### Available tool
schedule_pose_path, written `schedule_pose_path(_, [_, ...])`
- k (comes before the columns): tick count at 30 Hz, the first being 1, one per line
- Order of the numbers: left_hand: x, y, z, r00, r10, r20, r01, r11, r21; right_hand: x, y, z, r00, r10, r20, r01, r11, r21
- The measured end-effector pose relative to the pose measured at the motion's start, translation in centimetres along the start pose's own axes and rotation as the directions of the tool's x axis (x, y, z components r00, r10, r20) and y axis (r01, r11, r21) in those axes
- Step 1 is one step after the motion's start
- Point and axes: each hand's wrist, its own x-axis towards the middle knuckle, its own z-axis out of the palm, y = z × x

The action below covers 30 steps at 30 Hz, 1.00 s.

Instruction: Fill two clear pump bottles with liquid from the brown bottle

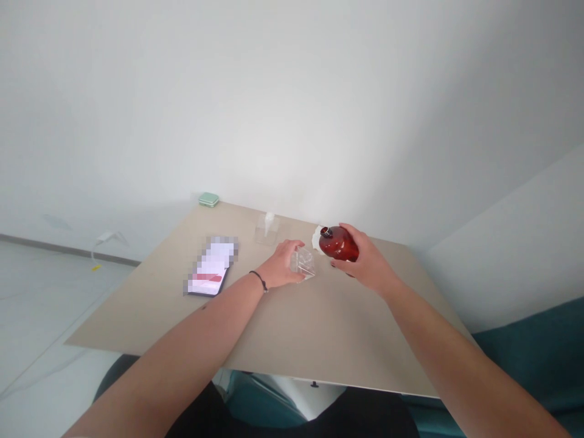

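My left hand (281,266) is closed round a clear, see-through container (303,264) near the middle of the table. A dark band circles that wrist. In my right hand (365,258) is a reddish-brown bottle (338,243), tilted with its uncapped neck pointing left and up. The neck is a short way from the clear container and does not touch it. Behind the bottle, partly hidden by it, lies something white with an uneven edge (316,239). A clear square container (267,229) with a whitish pump-like top stands behind my left hand.
A phone (210,271) with a lit, blurred screen lies left on the beige table (319,331). At the table's back left corner sits a small green case (208,199). A white wall (292,109) rises behind; teal fabric (529,347) is at right.
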Motion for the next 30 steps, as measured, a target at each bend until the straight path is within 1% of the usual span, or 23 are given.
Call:
schedule_pose_path(3, [0.0,-0.2,0.0,1.000,0.008,-0.005,-0.008,1.000,-0.010,0.0,-0.4,-0.2,0.996,0.081,0.021,-0.084,0.981,0.173])
schedule_pose_path(5, [0.0,-0.3,0.1,1.000,0.009,-0.004,-0.009,1.000,-0.012,0.0,-0.6,-0.3,0.991,0.126,0.036,-0.131,0.957,0.260])
schedule_pose_path(9, [0.0,-0.3,0.0,1.000,0.000,0.000,0.000,1.000,-0.007,0.0,-1.0,-0.3,0.980,0.193,0.049,-0.198,0.913,0.357])
schedule_pose_path(14, [0.0,-0.2,0.0,1.000,-0.004,-0.005,0.004,1.000,-0.006,0.2,-1.5,-0.2,0.946,0.297,0.130,-0.324,0.830,0.454])
schedule_pose_path(17, [0.0,0.0,-0.1,1.000,-0.013,0.002,0.013,1.000,-0.009,0.4,-1.6,-0.1,0.947,0.299,0.120,-0.319,0.815,0.484])
schedule_pose_path(24, [-0.1,0.1,-0.1,1.000,-0.013,-0.003,0.013,0.999,-0.029,0.6,-1.6,-0.1,0.952,0.293,0.093,-0.299,0.811,0.503])
schedule_pose_path(27, [0.0,0.0,-0.1,1.000,-0.009,-0.007,0.009,0.999,-0.031,0.7,-1.5,-0.1,0.953,0.289,0.096,-0.297,0.816,0.496])
schedule_pose_path(30, [0.0,0.0,0.0,1.000,0.000,-0.016,0.000,1.000,-0.023,0.8,-1.5,0.0,0.961,0.267,0.072,-0.268,0.835,0.480])
